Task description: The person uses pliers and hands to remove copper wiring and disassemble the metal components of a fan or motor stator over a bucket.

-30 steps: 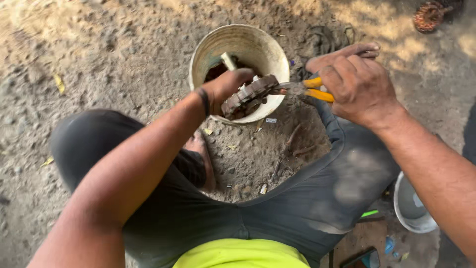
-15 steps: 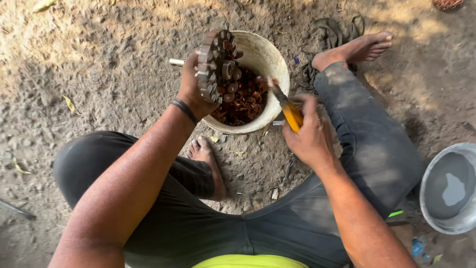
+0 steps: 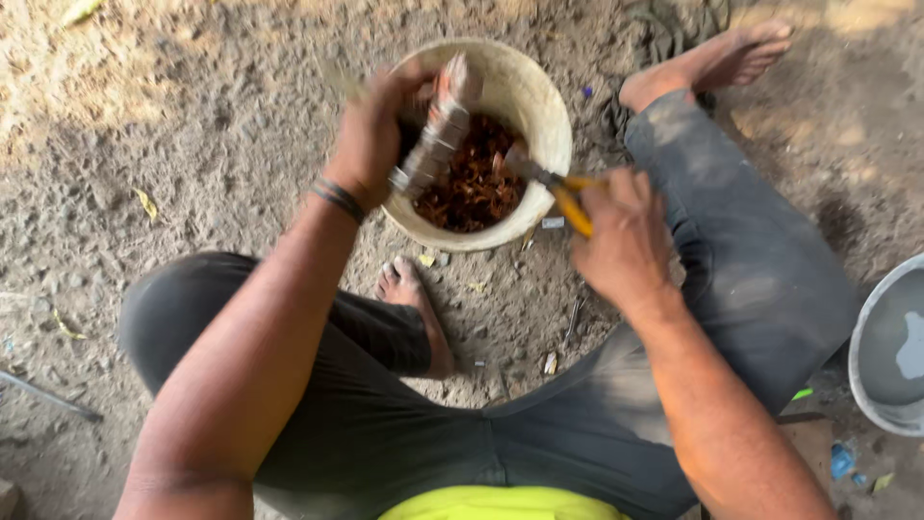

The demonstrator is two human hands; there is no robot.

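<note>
Your left hand is wrapped tight around a round, toothed metal part, blurred, held over the near rim of one pale bucket. Your right hand, just right of it, is closed on one pair of yellow-handled pliers, tips pointing at the part. Keep the part steady above the bucket's reddish-brown scraps. One grey basin sits far right.

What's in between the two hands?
In the head view, the white bucket of reddish-brown scraps lies between the left hand, holding a metal part, and the right hand, holding yellow-handled pliers.
</note>
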